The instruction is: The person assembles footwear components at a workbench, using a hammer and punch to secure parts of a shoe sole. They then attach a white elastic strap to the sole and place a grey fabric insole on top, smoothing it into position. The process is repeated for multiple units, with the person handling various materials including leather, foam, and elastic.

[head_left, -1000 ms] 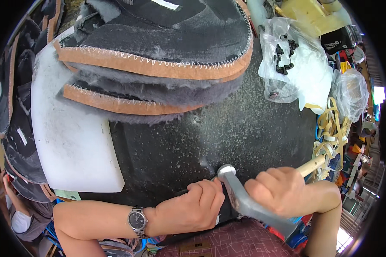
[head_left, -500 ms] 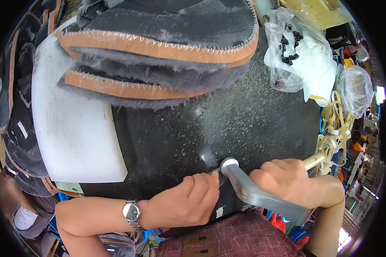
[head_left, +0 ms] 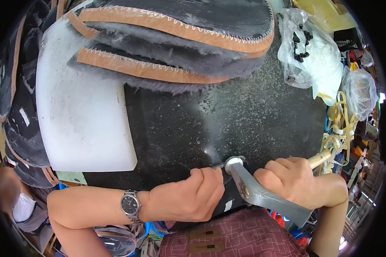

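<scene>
Two hands — left hand (head_left: 188, 199) pinching dark piece (head_left: 231, 201), right hand (head_left: 294, 184) gripping hammer (head_left: 253, 190)

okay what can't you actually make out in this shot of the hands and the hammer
Head view only:
- Dark piece being struck: mostly hidden under the left hand and hammer.
- Hammer's wooden handle: covered by the right hand; only its end shows.
- Small black parts in the clear bag: too small to tell.
- Stacked fleece-lined pieces: cut off by the top edge.

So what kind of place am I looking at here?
Most likely a small shoe or leather workshop: stacked fleece-lined cut pieces with tan stitched edges, a hammer held over a dark stone slab, bagged small parts.
</scene>
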A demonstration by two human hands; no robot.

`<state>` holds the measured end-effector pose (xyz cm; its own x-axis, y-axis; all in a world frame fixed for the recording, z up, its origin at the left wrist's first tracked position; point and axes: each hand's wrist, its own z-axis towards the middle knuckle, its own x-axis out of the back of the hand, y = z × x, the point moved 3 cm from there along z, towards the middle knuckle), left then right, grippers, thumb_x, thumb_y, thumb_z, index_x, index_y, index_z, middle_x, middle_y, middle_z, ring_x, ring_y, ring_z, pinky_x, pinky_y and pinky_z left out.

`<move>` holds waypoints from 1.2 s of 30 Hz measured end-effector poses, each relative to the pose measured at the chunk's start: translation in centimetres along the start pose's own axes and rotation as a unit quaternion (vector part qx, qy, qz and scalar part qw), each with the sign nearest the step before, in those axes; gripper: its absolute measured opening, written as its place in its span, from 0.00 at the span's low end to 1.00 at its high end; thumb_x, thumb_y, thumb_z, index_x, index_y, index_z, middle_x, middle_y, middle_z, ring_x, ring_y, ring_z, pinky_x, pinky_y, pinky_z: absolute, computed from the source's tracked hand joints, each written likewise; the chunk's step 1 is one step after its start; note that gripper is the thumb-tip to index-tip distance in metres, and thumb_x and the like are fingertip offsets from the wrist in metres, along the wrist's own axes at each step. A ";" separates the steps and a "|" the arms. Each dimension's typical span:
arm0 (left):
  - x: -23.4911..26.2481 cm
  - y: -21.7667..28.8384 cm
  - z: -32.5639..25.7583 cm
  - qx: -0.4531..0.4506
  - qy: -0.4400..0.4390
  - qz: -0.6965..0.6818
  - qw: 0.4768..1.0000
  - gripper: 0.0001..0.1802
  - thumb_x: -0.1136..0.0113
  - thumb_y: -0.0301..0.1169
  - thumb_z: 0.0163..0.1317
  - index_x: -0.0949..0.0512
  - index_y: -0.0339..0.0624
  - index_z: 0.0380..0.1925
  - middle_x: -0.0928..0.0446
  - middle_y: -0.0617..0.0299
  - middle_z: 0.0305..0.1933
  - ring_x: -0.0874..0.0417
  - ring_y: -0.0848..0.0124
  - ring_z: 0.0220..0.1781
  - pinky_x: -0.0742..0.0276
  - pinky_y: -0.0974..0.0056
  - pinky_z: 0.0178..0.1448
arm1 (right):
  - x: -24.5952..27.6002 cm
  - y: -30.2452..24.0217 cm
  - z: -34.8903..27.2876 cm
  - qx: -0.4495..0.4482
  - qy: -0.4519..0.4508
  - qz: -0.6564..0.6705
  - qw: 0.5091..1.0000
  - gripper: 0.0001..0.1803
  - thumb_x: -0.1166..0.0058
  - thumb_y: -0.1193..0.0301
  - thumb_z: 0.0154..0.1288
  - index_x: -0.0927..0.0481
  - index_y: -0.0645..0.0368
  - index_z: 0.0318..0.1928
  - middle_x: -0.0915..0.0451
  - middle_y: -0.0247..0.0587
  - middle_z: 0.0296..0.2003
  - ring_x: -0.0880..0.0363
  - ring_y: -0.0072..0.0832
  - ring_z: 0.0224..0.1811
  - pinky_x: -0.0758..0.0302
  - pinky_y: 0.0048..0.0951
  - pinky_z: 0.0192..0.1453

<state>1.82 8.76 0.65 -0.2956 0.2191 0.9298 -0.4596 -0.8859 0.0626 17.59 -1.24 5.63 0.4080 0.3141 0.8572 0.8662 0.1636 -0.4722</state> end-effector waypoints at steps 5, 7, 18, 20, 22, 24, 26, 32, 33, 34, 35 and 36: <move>-0.2 0.0 -0.5 -0.005 0.001 0.020 1.000 0.09 0.45 0.29 0.46 0.22 0.33 0.23 0.28 0.61 0.24 0.28 0.67 0.28 0.33 0.70 0.29 | 0.4 -0.9 0.6 -0.012 -0.010 0.002 1.000 0.15 0.47 0.69 0.42 0.31 0.61 0.33 0.37 0.32 0.19 0.30 0.24 0.16 0.31 0.26 0.17; 0.5 -1.7 -0.4 0.108 -0.021 -0.219 0.970 0.08 0.44 0.30 0.44 0.24 0.35 0.20 0.32 0.63 0.22 0.30 0.68 0.26 0.33 0.70 0.28 | -0.1 -1.3 0.2 -0.016 -0.031 -0.012 0.999 0.15 0.46 0.69 0.42 0.31 0.60 0.33 0.36 0.33 0.19 0.28 0.25 0.17 0.30 0.26 0.17; 0.9 -2.7 -2.3 0.034 -0.042 -0.219 0.974 0.16 0.41 0.26 0.41 0.23 0.26 0.33 0.28 0.57 0.31 0.24 0.67 0.32 0.24 0.70 0.33 | 0.3 -0.8 1.8 -0.034 0.002 0.092 0.995 0.14 0.49 0.70 0.43 0.32 0.61 0.32 0.37 0.33 0.19 0.30 0.25 0.17 0.31 0.27 0.16; 0.8 -1.6 -2.7 -0.012 -0.018 -0.046 0.999 0.16 0.41 0.26 0.42 0.23 0.27 0.33 0.29 0.58 0.31 0.25 0.68 0.33 0.23 0.70 0.33 | 0.9 -1.3 2.5 -0.016 -0.024 0.044 0.999 0.14 0.48 0.70 0.43 0.32 0.60 0.33 0.36 0.33 0.19 0.29 0.26 0.17 0.30 0.28 0.17; 0.6 -1.9 -3.0 0.035 0.006 -0.134 0.990 0.15 0.40 0.25 0.40 0.23 0.27 0.30 0.28 0.57 0.30 0.25 0.67 0.32 0.23 0.71 0.33 | 0.0 -2.1 1.7 -0.009 -0.064 -0.012 0.998 0.15 0.47 0.69 0.44 0.31 0.59 0.34 0.34 0.34 0.20 0.27 0.28 0.17 0.29 0.29 0.18; 0.7 -2.6 -3.5 0.097 0.003 -0.282 0.954 0.13 0.40 0.24 0.40 0.22 0.26 0.28 0.27 0.55 0.31 0.24 0.66 0.32 0.23 0.71 0.32 | 0.1 -2.1 2.0 -0.016 -0.052 0.013 0.998 0.15 0.47 0.69 0.43 0.31 0.59 0.34 0.35 0.33 0.19 0.29 0.26 0.17 0.31 0.28 0.17; 0.6 -1.8 -3.5 0.072 0.024 -0.163 0.984 0.14 0.40 0.24 0.39 0.23 0.27 0.28 0.27 0.55 0.31 0.24 0.66 0.32 0.23 0.71 0.32 | 0.7 -1.5 3.1 -0.024 -0.020 0.050 0.998 0.14 0.49 0.69 0.42 0.31 0.60 0.32 0.38 0.32 0.18 0.31 0.24 0.16 0.32 0.26 0.16; 0.8 -0.8 -4.2 0.167 0.064 -0.217 0.960 0.12 0.42 0.24 0.40 0.23 0.27 0.27 0.27 0.54 0.30 0.24 0.65 0.32 0.23 0.70 0.32 | 0.1 -2.5 3.1 0.014 -0.053 -0.023 0.998 0.14 0.46 0.68 0.43 0.30 0.59 0.32 0.36 0.32 0.19 0.30 0.25 0.16 0.34 0.26 0.15; 0.8 -0.3 -4.2 0.167 0.063 -0.167 0.970 0.13 0.42 0.25 0.40 0.23 0.27 0.28 0.27 0.54 0.30 0.24 0.65 0.32 0.23 0.70 0.32 | 0.3 -2.2 3.6 0.010 -0.041 -0.009 0.999 0.13 0.46 0.68 0.42 0.30 0.59 0.31 0.37 0.32 0.18 0.31 0.24 0.16 0.35 0.26 0.15; 0.6 0.4 -4.1 0.168 0.061 -0.116 0.977 0.14 0.42 0.25 0.40 0.24 0.27 0.29 0.27 0.54 0.31 0.24 0.66 0.32 0.23 0.70 0.32 | 0.5 -2.0 4.1 0.007 -0.029 0.006 1.000 0.13 0.47 0.68 0.41 0.31 0.59 0.30 0.38 0.31 0.18 0.32 0.23 0.15 0.35 0.25 0.15; 0.6 0.9 -4.1 0.168 0.058 -0.064 0.982 0.15 0.42 0.25 0.40 0.24 0.28 0.31 0.27 0.55 0.32 0.24 0.66 0.32 0.24 0.70 0.31 | 0.8 -2.2 4.6 0.025 0.008 -0.003 1.000 0.13 0.46 0.69 0.41 0.31 0.59 0.30 0.39 0.31 0.17 0.32 0.23 0.15 0.36 0.25 0.14; 0.6 0.8 -4.2 0.203 0.065 -0.094 0.972 0.15 0.42 0.26 0.40 0.24 0.28 0.31 0.27 0.55 0.32 0.24 0.66 0.31 0.24 0.69 0.31 | 0.6 -2.5 4.7 0.027 -0.005 -0.025 0.999 0.13 0.46 0.69 0.42 0.31 0.59 0.30 0.38 0.31 0.17 0.32 0.23 0.15 0.36 0.25 0.14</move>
<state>-2.29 9.88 -0.27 -0.3540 0.4185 0.8364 -0.1542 -0.9082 0.3891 14.34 2.98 6.38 0.3619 0.3130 0.8781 0.8685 0.2291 -0.4396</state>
